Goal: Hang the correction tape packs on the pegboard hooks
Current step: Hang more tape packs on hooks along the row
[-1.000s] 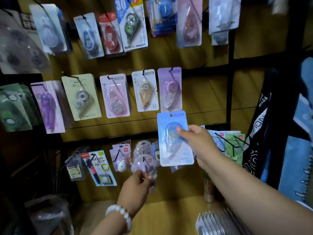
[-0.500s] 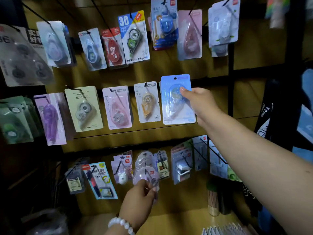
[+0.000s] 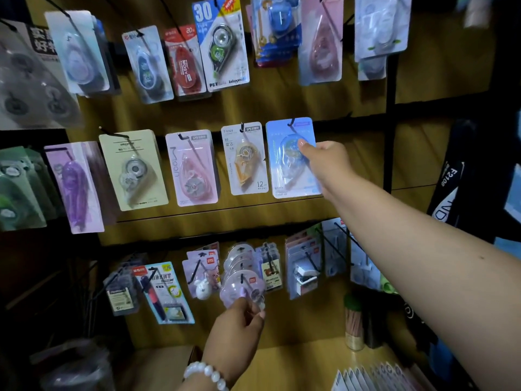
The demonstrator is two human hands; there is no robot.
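A light blue correction tape pack hangs at the right end of the middle row, its top hole on a black hook. My right hand pinches this pack's right side, thumb on the clear blister. Lower down, my left hand grips the bottom of a round lilac pack that sits at the front of a hook in the bottom row. To the left of the blue pack hang an orange pack, a pink one and a pale green one.
More packs fill the top row and the left side. Black hooks stick out toward me in the bottom row. A jar of pink sticks stands on the wooden shelf. White card packs lie at the bottom right.
My right hand lifted the blue pack from the bottom row up to the middle row and set its hole on the hook. My left hand stayed on the lilac pack.
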